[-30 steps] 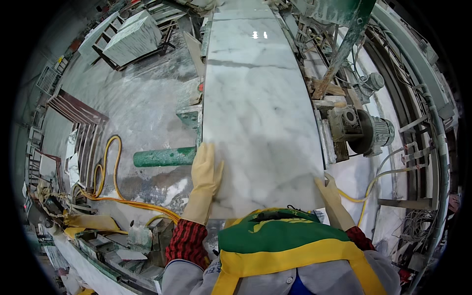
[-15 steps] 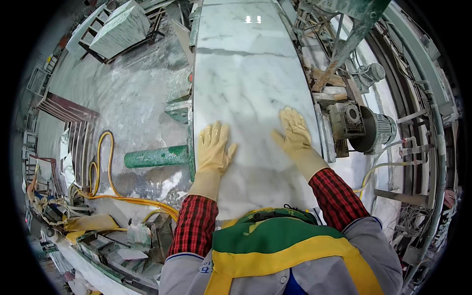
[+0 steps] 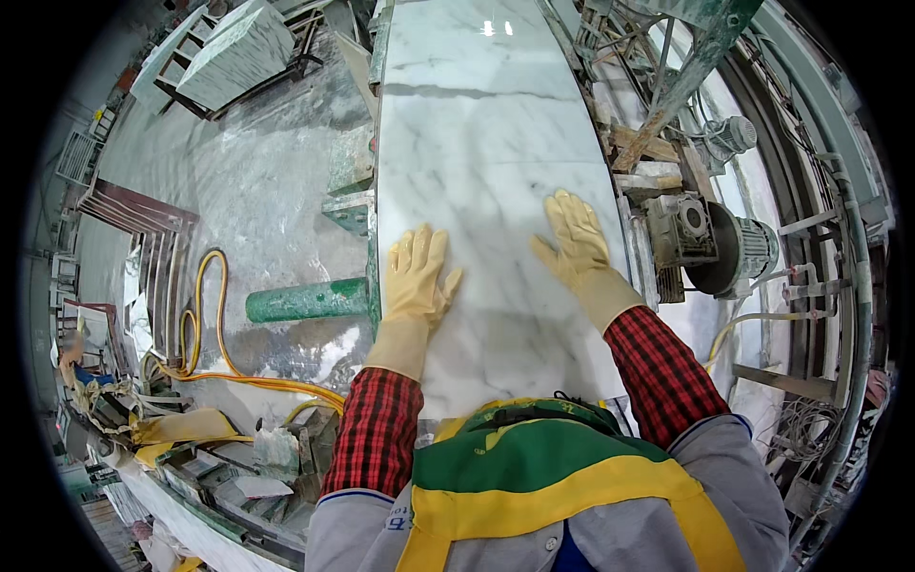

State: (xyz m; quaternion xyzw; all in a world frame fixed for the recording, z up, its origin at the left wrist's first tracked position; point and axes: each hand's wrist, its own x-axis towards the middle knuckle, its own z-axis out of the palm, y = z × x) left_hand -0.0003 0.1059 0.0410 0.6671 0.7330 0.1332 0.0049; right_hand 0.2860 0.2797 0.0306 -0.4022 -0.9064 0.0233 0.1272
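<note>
A long white marble slab point(image 3: 486, 315) with grey veins runs away from me between two machine rails. Near its left edge, my left hand point(image 3: 414, 276) lies flat in a cream rubber glove, fingers stretched forward and thumb apart. My right hand point(image 3: 577, 246), gloved the same way, rests on the slab toward its right edge, with its fingers spread. Nothing is held in either hand; both palms face down on the stone. A dark grey vein point(image 3: 477, 92) crosses the slab farther off.
Right of the slab stand a motor with gearbox point(image 3: 691, 232) and a smaller motor point(image 3: 732, 136). On the left, a green cylinder point(image 3: 305, 300) juts from the frame, near a yellow hose point(image 3: 224, 324) on the floor. Stacked stone slabs point(image 3: 238, 57) stand at far left.
Both hands have shifted slightly forward, the right one also a little rightward. They stay flat and spread on the slab. The view has moved slightly.
</note>
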